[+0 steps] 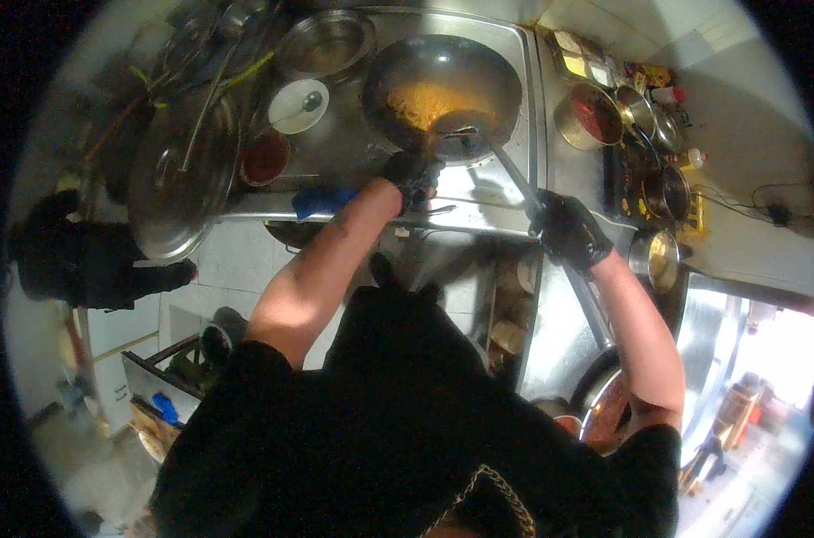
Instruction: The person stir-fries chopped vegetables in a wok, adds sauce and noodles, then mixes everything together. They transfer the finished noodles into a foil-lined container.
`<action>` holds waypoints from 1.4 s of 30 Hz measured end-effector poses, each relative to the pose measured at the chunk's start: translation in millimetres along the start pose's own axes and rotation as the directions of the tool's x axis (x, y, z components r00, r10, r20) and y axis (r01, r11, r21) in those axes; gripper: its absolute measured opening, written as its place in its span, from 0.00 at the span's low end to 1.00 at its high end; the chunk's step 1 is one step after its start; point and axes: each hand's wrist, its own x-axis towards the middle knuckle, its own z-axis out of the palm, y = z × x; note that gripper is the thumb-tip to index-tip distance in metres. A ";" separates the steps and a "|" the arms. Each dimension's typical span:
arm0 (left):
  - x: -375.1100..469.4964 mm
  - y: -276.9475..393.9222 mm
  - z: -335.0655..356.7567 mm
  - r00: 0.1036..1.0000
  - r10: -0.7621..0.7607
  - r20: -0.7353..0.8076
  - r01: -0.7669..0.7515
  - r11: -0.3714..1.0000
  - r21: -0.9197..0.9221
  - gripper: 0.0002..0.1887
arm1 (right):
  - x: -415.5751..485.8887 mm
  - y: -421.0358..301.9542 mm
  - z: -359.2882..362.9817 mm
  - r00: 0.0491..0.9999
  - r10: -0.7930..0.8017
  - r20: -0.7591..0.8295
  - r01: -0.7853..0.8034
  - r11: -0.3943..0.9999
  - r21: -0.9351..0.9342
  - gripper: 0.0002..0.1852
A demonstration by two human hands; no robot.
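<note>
In black gloves, both of my hands are over the cooking range. My left hand [413, 176] is closed at the near rim of a large dark wok [380, 74]; whether it grips the wok's handle or a cloth is hidden. Orange-yellow food [423, 104] lies in the wok. My right hand [571, 228] is wrapped around the long metal handle [514, 171] of a ladle or wok spatula, whose dark head [464, 121] is over the wok's near right part. A blue cloth [323, 200] lies by the counter edge, left of my left wrist.
Left of the wok are a metal pan [326, 47], a white bowl [299, 107] with a spoon, a bowl of red sauce [265, 159] and a large metal lid [178, 202]. Pots, including one with red contents [588, 118], line the right. A person in black [84, 255] stands far left.
</note>
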 end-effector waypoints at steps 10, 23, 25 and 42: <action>-39.5 -58.1 20.1 0.968 0.250 0.036 -0.253 0.964 0.088 0.12 | -22.1 17.0 15.0 0.998 0.044 0.032 -0.048 0.993 0.111 0.17; -60.7 -30.8 24.8 0.963 0.258 -0.072 -0.266 0.951 -0.158 0.29 | -24.4 -5.9 16.5 0.997 -0.070 0.026 0.071 0.996 -0.048 0.17; -35.4 -28.5 15.9 0.996 0.088 0.029 -0.067 0.897 -0.437 0.20 | -14.5 -3.8 17.4 1.000 -0.013 -0.004 0.013 1.000 -0.022 0.15; 70.8 -32.6 1.1 0.976 -0.054 0.209 0.191 0.662 -0.725 0.17 | 119.5 84.6 73.7 0.934 0.127 -0.333 0.020 0.913 0.407 0.16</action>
